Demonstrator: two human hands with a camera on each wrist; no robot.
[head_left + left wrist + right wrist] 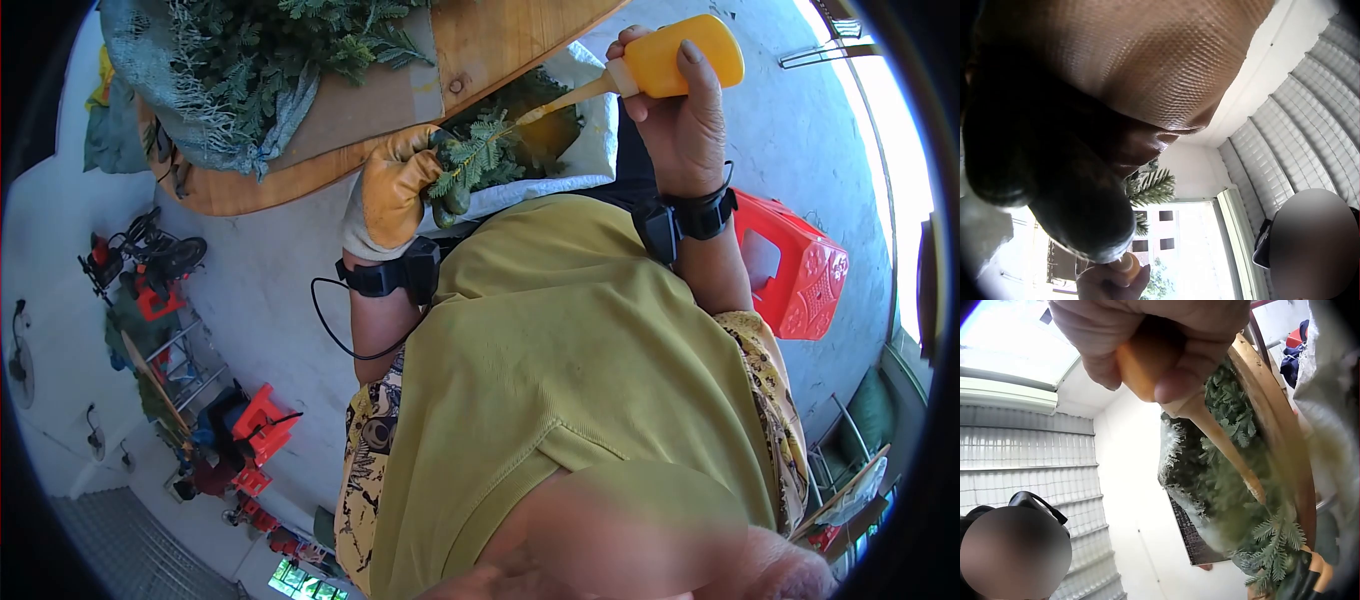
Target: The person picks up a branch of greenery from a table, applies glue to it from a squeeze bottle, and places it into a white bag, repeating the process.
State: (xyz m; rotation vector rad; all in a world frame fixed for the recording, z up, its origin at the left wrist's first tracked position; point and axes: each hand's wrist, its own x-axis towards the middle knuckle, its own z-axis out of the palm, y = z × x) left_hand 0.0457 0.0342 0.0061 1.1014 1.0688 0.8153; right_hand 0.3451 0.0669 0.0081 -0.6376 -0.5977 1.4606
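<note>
My left hand (390,192), in an orange and tan work glove with dark fingertips, pinches a small green fir sprig (476,155) over the lap. The bare right hand (688,135) grips a yellow squeeze bottle (706,52), tipped so that its long tapered nozzle (578,94) slants down to the left. In the right wrist view, the nozzle tip comes right at the cut end of the sprig (1280,536). Dark gloved fingers (1085,203) fill much of the left wrist view and hide most of the sprig there.
A white-edged container (597,150) with greenery inside sits at the lap below the hands. On the wooden table (505,50) lie cardboard (345,125) and a woven sack (150,75) of fir branches. A red stool (810,270) stands at right.
</note>
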